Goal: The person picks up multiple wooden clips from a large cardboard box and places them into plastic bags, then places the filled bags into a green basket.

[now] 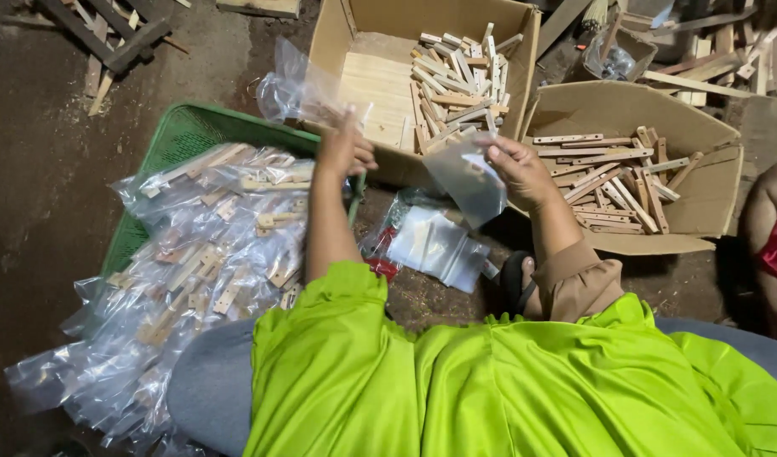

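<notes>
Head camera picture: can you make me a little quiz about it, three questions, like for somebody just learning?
1. True or false: the right hand holds a small clear plastic bag.
2. What colour is the crate under the heap of filled bags? A red, B green, C blue.
3. What fills the two cardboard boxes?

Key
1. True.
2. B, green.
3. Small wooden sticks. The left hand is raised between the crate and the nearer box.
</notes>
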